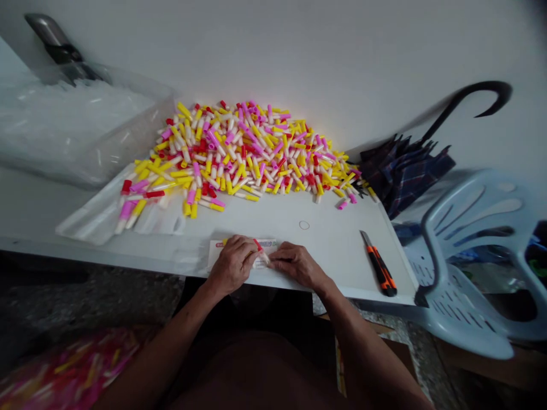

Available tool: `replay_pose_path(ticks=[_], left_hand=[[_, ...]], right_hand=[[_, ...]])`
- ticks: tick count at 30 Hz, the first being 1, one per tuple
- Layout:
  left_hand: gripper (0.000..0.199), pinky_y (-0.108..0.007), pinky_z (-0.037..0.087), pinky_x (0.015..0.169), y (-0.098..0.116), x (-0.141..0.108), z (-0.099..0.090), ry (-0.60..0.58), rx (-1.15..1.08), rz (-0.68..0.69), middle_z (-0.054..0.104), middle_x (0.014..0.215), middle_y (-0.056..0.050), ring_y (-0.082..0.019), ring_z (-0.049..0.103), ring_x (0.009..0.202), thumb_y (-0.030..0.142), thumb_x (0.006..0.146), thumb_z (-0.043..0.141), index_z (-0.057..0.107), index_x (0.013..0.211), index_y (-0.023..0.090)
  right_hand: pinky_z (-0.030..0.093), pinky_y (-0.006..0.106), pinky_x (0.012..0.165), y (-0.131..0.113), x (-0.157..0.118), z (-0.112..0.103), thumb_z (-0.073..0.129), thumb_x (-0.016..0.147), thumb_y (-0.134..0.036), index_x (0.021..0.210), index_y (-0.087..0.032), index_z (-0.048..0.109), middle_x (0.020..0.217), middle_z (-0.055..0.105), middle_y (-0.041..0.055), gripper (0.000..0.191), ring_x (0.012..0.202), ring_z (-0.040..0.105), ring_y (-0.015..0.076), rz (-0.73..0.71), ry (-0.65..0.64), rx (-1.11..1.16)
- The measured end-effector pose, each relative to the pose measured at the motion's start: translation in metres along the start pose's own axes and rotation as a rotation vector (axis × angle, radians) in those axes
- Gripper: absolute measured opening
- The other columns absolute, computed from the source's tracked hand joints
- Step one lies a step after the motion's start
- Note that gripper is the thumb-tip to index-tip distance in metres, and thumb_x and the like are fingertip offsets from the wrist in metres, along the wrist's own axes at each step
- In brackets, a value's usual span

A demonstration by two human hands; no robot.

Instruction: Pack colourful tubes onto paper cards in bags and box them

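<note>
At the front edge of the table, a small tube with a red end and a whitish end (262,252) lies slantwise between my two hands. My left hand (233,265) is closed, its thumb and fingers against the tube. The fingers of my right hand (296,263) are pinched together at the tube's whitish end. Beneath both hands lies a white printed card or packet (214,255), mostly covered. Behind them is a big heap of similar tubes (252,151) with yellow, pink, red and whitish parts.
An orange-and-black utility knife (379,267) lies at right, blade out. A rubber band (303,225) rests mid-table. Clear plastic bags (92,219) and a transparent bin (123,128) stand left. A folded umbrella (410,165) and light-blue chair (465,285) are beyond the right edge.
</note>
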State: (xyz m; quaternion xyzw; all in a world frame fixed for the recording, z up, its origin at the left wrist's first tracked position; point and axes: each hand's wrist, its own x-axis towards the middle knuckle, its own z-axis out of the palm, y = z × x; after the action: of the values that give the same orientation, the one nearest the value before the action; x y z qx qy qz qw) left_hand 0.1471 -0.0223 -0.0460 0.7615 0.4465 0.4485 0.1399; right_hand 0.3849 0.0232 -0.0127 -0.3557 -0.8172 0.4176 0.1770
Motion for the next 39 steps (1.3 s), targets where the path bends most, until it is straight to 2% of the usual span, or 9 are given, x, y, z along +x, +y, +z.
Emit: replay_pose_path(ticks=[3, 11, 14, 16, 18, 19, 25, 30, 39], left_hand=[[0.010, -0.042, 0.048, 0.092, 0.000, 0.000, 0.000, -0.007, 0.037, -0.005, 0.070, 0.100, -0.004, -0.022, 0.062, 0.100, 0.018, 0.104, 0.055, 0.061, 0.098, 0.021], [0.011, -0.042, 0.047, 0.091, -0.001, 0.000, 0.000, -0.010, 0.057, 0.014, 0.070, 0.098, -0.003, -0.022, 0.062, 0.098, 0.019, 0.105, 0.054, 0.061, 0.096, 0.022], [0.009, -0.042, 0.047, 0.092, 0.000, 0.000, 0.000, 0.010, 0.067, 0.015, 0.071, 0.100, -0.004, -0.021, 0.063, 0.099, 0.018, 0.104, 0.056, 0.061, 0.098, 0.022], [0.008, -0.043, 0.047, 0.093, 0.000, -0.001, -0.001, 0.026, 0.067, 0.007, 0.071, 0.100, -0.003, -0.021, 0.063, 0.100, 0.018, 0.104, 0.057, 0.061, 0.099, 0.022], [0.007, -0.043, 0.048, 0.093, 0.000, -0.001, -0.001, 0.034, 0.064, 0.001, 0.071, 0.100, -0.003, -0.022, 0.063, 0.100, 0.019, 0.104, 0.057, 0.061, 0.099, 0.022], [0.007, -0.043, 0.048, 0.093, 0.000, 0.000, -0.001, 0.032, 0.061, 0.001, 0.071, 0.100, -0.003, -0.022, 0.063, 0.101, 0.019, 0.104, 0.057, 0.061, 0.099, 0.022], [0.011, -0.042, 0.047, 0.094, 0.000, 0.000, 0.001, 0.008, 0.059, 0.000, 0.070, 0.099, -0.004, -0.022, 0.062, 0.102, 0.017, 0.104, 0.054, 0.061, 0.096, 0.021], [0.014, -0.044, 0.047, 0.097, -0.001, 0.000, 0.000, 0.002, 0.110, -0.020, 0.070, 0.096, -0.004, -0.022, 0.062, 0.099, 0.019, 0.105, 0.052, 0.061, 0.096, 0.021], [0.015, -0.048, 0.046, 0.107, 0.005, 0.006, -0.002, -0.129, 0.298, -0.002, 0.068, 0.091, -0.006, -0.025, 0.060, 0.096, 0.016, 0.103, 0.052, 0.064, 0.095, 0.019]], right_hand=[[0.055, 0.030, 0.081, 0.003, 0.002, 0.000, 0.063, 0.104, -0.035, 0.111, -0.026, 0.082, 0.102, 0.071, 0.0061, 0.023, 0.090, 0.068, 0.0163, -0.046, -0.070, -0.015], [0.054, 0.029, 0.082, 0.000, 0.008, -0.002, 0.057, 0.106, -0.025, 0.129, -0.031, 0.076, 0.104, 0.071, 0.0051, 0.030, 0.088, 0.067, 0.0152, -0.082, -0.103, -0.142], [0.054, 0.041, 0.100, -0.001, 0.006, -0.007, 0.056, 0.106, -0.025, 0.138, -0.029, 0.071, 0.129, 0.067, 0.0118, 0.035, 0.115, 0.065, 0.0233, -0.142, -0.072, -0.241], [0.041, 0.056, 0.116, 0.000, 0.004, -0.009, 0.058, 0.104, -0.024, 0.140, -0.029, 0.070, 0.156, 0.052, 0.0136, 0.038, 0.145, 0.045, 0.0334, -0.196, -0.028, -0.391], [0.028, 0.065, 0.123, 0.002, 0.003, -0.009, 0.056, 0.104, -0.022, 0.144, -0.032, 0.066, 0.171, 0.032, 0.0086, 0.042, 0.159, 0.023, 0.0372, -0.229, -0.036, -0.515], [0.025, 0.066, 0.124, 0.003, 0.002, -0.008, 0.055, 0.105, -0.023, 0.147, -0.034, 0.063, 0.174, 0.026, 0.0060, 0.044, 0.160, 0.018, 0.0367, -0.236, -0.058, -0.550], [0.016, 0.062, 0.129, 0.013, 0.004, -0.003, 0.053, 0.108, -0.036, 0.154, -0.036, 0.054, 0.178, 0.012, 0.0026, 0.047, 0.162, 0.015, 0.0332, -0.284, -0.108, -0.609], [0.017, 0.062, 0.128, 0.018, 0.006, 0.001, 0.051, 0.109, -0.035, 0.155, -0.036, 0.054, 0.177, 0.015, 0.0039, 0.046, 0.162, 0.015, 0.0318, -0.310, -0.094, -0.620], [0.017, 0.064, 0.128, 0.013, 0.015, 0.003, 0.050, 0.109, -0.036, 0.150, -0.035, 0.060, 0.176, 0.023, 0.0051, 0.042, 0.162, 0.019, 0.0324, -0.274, -0.114, -0.615]])
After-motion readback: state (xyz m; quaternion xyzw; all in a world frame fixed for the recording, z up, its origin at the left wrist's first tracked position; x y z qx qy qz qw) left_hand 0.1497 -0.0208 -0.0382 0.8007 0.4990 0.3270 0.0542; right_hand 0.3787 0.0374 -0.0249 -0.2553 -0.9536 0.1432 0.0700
